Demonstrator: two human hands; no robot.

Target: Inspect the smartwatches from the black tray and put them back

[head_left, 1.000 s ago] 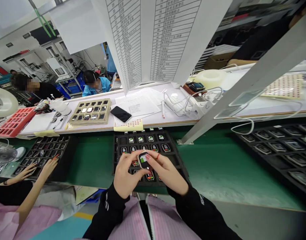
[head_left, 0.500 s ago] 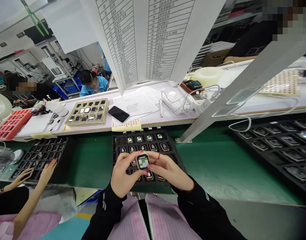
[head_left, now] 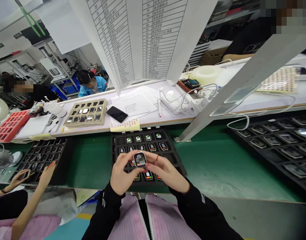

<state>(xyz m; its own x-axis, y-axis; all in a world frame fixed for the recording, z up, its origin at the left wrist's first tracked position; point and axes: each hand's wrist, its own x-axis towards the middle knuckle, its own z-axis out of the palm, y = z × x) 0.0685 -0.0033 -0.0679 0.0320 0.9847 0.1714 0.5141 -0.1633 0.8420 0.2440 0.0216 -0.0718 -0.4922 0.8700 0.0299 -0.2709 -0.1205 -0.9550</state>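
Both my hands hold one small smartwatch body with a lit screen, just above a black compartment tray on the green belt. My left hand grips its left side with curled fingers. My right hand pinches its right side, a red band on one finger. The tray holds several more watch bodies with lit screens, some hidden under my hands.
A co-worker's two hands rest on another black tray at the left. More black trays lie on the belt at right. Behind the belt a white shelf carries a beige tray, a phone, papers, cables and a slanted metal post.
The watch body has turned in my fingers and its screen display has changed. The view has shifted slightly. The co-worker's left hand now holds a small part.
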